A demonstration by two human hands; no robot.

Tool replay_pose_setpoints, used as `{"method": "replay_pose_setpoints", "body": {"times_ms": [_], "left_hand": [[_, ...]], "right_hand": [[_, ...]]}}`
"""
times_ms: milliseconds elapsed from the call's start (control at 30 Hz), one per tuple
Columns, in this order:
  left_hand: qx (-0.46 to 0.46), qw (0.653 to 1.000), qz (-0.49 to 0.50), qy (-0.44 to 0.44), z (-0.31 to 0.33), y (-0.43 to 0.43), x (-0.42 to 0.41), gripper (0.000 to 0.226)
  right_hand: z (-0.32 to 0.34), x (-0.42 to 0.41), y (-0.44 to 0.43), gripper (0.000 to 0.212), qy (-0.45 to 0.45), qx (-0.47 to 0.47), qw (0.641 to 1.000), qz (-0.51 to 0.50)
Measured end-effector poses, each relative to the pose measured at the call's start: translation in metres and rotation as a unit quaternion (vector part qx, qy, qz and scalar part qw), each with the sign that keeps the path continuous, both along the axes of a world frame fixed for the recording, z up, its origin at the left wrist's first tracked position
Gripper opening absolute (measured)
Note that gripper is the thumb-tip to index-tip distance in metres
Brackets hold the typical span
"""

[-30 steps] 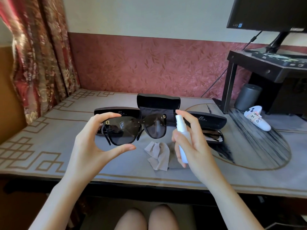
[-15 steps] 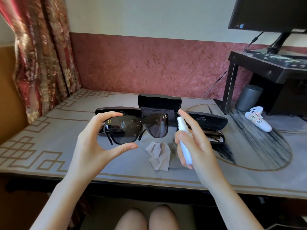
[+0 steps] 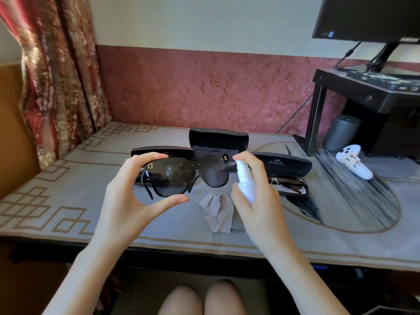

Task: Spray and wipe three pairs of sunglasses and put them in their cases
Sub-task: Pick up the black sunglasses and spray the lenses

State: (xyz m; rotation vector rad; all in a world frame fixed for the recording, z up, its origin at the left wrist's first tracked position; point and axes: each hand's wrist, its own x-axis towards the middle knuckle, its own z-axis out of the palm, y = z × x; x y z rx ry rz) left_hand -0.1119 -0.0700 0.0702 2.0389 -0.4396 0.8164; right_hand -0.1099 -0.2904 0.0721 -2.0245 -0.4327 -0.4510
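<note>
Sunglasses (image 3: 181, 176) pinched in left hand (image 3: 131, 201); right hand (image 3: 256, 201) grips spray bottle (image 3: 245, 183) beside.

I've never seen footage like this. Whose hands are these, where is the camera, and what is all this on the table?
There is no machine here. A person works with bare hands, and one camera worn on the head looks down at them. The left hand pinches dark sunglasses by one lens, above the table. The right hand grips a small white spray bottle, with its nozzle aimed at the other lens. On the table lie a crumpled grey cloth and three black cases. The right-hand case is open, with another pair inside.
</note>
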Motion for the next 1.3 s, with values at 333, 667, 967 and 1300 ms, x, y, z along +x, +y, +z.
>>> {"method": "replay_pose_setpoints", "body": {"times_ms": [333,667,967,1300], "left_hand": [[-0.004,1.0,0.001,-0.003,0.0,0.001,-0.002,0.068],[-0.003,1.0,0.001,-0.006,0.001,0.001,-0.002,0.068],[0.004,1.0,0.011,0.003,0.001,-0.002,-0.003,0.069],[0.043,0.999,0.025,-0.012,0.003,-0.01,-0.005,0.068]], "right_hand": [[-0.004,0.008,-0.002,0.061,0.001,-0.028,0.999,-0.034],[-0.012,0.008,-0.002,0.064,-0.026,-0.031,0.998,-0.057],[0.004,-0.001,0.009,0.062,-0.043,-0.061,0.997,-0.014],[0.016,-0.01,0.033,0.056,-0.083,-0.106,0.991,-0.001]]}}
